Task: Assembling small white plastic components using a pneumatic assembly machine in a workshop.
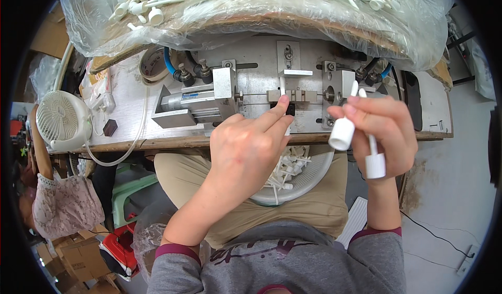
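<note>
My left hand (246, 142) reaches over the metal fixture (303, 96) at the bench's front. Its index finger lies along a white plastic cap with a stem (283, 86), whose stem end shows beyond the fingertip. The fingers hide most of this piece, and the thumb is out of sight. To the right, my right hand (387, 132) is closed round two more white stemmed caps. One cap (341, 135) hangs at the fingertips with its stem upward; the other cap (375, 166) sticks out lower, beneath the fingers.
A pneumatic cylinder (191, 103) is mounted left of the fixture. Plastic-covered shelving (251, 14) with white caps arches behind. A bowl (319, 171) of white pieces rests at my lap. A white fan (61, 119) and tape roll (155, 66) are at left; another person's sleeve (68, 205) shows there.
</note>
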Tool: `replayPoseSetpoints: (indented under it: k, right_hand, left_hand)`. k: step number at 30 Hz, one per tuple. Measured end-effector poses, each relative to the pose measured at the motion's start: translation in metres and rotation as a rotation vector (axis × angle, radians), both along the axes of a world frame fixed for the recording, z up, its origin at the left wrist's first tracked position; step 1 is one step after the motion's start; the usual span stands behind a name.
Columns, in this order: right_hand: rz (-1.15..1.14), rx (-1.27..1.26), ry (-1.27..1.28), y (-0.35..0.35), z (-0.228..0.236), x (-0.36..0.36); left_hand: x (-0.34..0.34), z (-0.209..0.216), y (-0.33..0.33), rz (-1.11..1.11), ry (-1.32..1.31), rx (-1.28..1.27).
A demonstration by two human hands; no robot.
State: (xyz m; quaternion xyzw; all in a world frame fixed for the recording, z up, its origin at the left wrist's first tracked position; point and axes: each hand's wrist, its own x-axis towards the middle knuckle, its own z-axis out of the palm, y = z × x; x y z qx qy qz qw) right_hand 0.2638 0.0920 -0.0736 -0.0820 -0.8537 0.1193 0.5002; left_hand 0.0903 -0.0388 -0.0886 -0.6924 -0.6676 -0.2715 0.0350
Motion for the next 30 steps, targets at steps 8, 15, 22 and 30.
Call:
replayPoseSetpoints:
  k: [8, 15, 22, 30]
  right_hand:
    - [0.058, 0.235, -0.157, -0.019, -0.008, -0.003]
    - [0.145, -0.161, -0.091, -0.015, -0.002, 0.0]
    - [0.216, -0.39, 0.027, -0.018, -0.016, 0.003]
    - [-0.001, -0.261, -0.212, -0.033, -0.008, 0.001]
  left_hand:
    - [0.013, 0.023, -0.025, -0.132, -0.809, 0.057]
    - [0.004, -0.002, -0.018, -0.029, -0.074, 0.099]
    - [0.005, 0.0, 0.0, -0.002, 0.132, 0.022]
    - [0.0, 0.006, 0.001, -0.009, 0.208, -0.08]
